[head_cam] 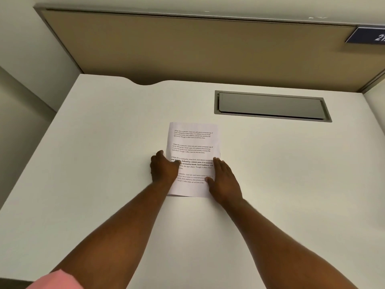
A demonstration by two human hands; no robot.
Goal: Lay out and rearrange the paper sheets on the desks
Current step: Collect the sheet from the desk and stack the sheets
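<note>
A white paper sheet (193,142) with several printed paragraphs lies flat near the middle of the white desk (104,163). My left hand (163,168) rests on the sheet's left edge, fingers curled, thumb on the paper. My right hand (224,178) lies flat on the sheet's lower right edge, fingers stretched out and together. Both hands press down on the sheet; parts of the lower paragraphs are hidden under them.
A grey recessed cable hatch (270,106) is set into the desk behind and right of the sheet. A tan partition panel (187,49) stands along the desk's far edge, with a dark number sign (368,36) at its upper right. A curved notch (145,82) cuts the far edge.
</note>
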